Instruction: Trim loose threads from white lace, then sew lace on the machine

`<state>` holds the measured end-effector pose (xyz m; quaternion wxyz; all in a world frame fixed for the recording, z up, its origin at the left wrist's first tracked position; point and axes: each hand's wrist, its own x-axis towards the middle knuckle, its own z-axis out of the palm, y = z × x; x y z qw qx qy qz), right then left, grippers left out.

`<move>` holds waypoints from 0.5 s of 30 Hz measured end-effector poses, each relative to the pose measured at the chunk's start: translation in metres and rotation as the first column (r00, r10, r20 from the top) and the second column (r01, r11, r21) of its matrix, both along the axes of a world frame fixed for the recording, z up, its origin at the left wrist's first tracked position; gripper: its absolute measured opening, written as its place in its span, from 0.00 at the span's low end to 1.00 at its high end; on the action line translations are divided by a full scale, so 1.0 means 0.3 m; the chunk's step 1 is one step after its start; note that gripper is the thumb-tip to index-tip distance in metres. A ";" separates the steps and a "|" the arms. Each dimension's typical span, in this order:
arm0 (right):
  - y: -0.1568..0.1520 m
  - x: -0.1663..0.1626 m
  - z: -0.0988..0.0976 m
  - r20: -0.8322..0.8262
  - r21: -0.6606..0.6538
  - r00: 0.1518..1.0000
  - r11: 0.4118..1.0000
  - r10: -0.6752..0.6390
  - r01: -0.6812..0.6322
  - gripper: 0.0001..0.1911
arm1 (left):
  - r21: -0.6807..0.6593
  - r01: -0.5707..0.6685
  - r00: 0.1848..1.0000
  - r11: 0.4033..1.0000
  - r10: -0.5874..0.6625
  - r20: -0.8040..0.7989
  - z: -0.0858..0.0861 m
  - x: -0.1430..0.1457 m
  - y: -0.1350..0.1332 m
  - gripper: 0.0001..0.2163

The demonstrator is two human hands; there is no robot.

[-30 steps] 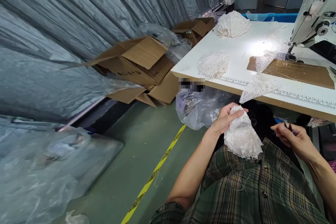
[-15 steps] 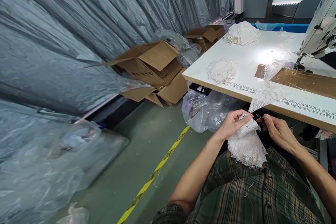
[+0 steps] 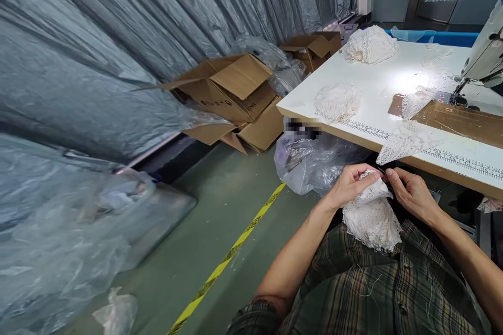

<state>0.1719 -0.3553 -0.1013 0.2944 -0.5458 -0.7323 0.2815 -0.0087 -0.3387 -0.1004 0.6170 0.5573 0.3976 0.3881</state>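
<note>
Grey plastic sheeting (image 3: 118, 52) fills the left of my view, cardboard boxes (image 3: 231, 99) at its foot. White worktable (image 3: 377, 89) upper right, sewing machine (image 3: 485, 55) at its far edge, loose lace piles (image 3: 338, 102) on top. In my lap over the plaid shirt (image 3: 377, 293): lace bundle (image 3: 371, 217), long axis running down and away from the fingers. Left hand (image 3: 349, 186) is closed around the bundle's top, thumb over it. Right hand (image 3: 411, 193) touches the same top edge from the right, fingertips pinched together; looks like a small dark tool in them, can't confirm. Both hands equally near, meeting at the upper end.
</note>
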 end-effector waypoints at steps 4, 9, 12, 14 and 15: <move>-0.013 -0.001 0.002 -0.003 -0.008 1.000 1.000 0.021 -0.021 0.26 | -0.020 0.005 1.000 1.000 -0.005 0.004 -0.005 -0.001 -0.001 0.22; -0.023 -0.011 -0.008 -0.013 0.008 0.999 0.999 -0.037 0.037 0.26 | -0.056 0.022 0.999 0.998 -0.020 0.030 0.004 0.005 -0.011 0.23; -0.052 -0.006 -0.024 -0.154 -0.077 0.988 0.997 -0.009 -0.003 0.25 | -0.078 0.023 0.999 0.997 -0.020 0.043 0.003 0.005 -0.026 0.23; -0.083 0.004 -0.034 -0.231 -0.151 0.972 0.985 0.043 -0.080 0.23 | -0.120 0.024 0.999 0.993 -0.018 0.052 -0.008 0.001 -0.036 0.24; -0.100 0.010 -0.039 -0.250 -0.187 0.966 0.975 0.069 -0.118 0.23 | -0.144 0.031 0.998 0.989 -0.024 0.050 -0.016 -0.002 -0.040 0.24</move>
